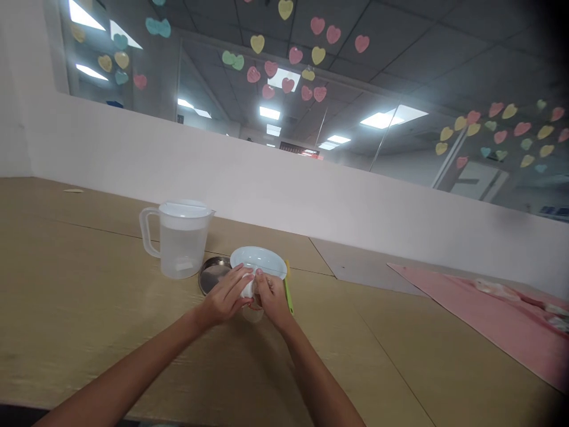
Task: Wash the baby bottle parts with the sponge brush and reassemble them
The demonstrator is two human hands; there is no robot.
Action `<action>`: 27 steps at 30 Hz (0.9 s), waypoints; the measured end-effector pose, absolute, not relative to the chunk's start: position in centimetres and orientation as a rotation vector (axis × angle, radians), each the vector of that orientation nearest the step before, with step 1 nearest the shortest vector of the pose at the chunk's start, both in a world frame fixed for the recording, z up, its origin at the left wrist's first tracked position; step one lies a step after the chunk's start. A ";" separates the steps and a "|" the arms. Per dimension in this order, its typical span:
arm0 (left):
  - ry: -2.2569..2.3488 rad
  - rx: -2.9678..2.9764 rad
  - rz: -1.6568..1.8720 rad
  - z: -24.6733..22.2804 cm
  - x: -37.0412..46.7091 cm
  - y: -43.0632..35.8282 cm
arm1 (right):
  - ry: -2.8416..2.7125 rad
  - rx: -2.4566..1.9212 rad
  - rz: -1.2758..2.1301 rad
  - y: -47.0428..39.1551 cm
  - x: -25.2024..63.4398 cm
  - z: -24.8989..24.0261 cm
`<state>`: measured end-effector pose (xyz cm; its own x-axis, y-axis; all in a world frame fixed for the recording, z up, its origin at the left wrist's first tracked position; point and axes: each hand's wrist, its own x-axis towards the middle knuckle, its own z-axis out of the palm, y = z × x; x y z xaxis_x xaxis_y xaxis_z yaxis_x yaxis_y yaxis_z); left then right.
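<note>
In front of the bowl my two hands meet. Between the fingers of my left hand (pixel 224 296) is a small white object (pixel 248 289), perhaps a cap or folded cloth; its kind is unclear. My right hand (pixel 273 301) is closed against it, around something clear and shiny that is mostly hidden. A transparent rounded edge (pixel 253 315) shows just below the hands, perhaps part of a glass or jar. Right behind them is a pale blue-white bowl (pixel 259 255). A round metal dish (pixel 213 274) lies by my left hand, and a green handle (pixel 288 296) sticks out past my right.
A translucent plastic pitcher (pixel 183 249) with its lid on stands to the left, seemingly part filled. At the right a pink cloth (pixel 489 320) covers the table (pixel 111 296), with patterned fabric on it. A low white wall (pixel 267 184) under glass panes closes off the back.
</note>
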<state>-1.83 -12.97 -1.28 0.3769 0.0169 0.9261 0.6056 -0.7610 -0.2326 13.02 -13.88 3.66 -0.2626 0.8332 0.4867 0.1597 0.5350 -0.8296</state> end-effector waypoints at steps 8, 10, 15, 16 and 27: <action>-0.523 -2.037 -1.347 -0.5 -2.1 -13.1 | -1.716 -0.891 1.058 -13.4 13.2 3.8; -0.526 -2.021 -1.334 -0.4 -2.1 -13.1 | -1.669 -0.913 1.143 -13.6 13.0 4.0; -0.527 -2.022 -1.296 -0.6 -2.2 -12.8 | -1.529 -0.938 1.400 -14.5 12.8 4.8; -0.526 -2.025 -1.282 -0.7 -2.4 -12.7 | -1.492 -0.937 1.471 -14.6 12.9 5.0; -0.973 -2.088 -1.611 -1.2 -3.3 -12.0 | -1.135 -0.996 1.080 -10.4 16.6 4.6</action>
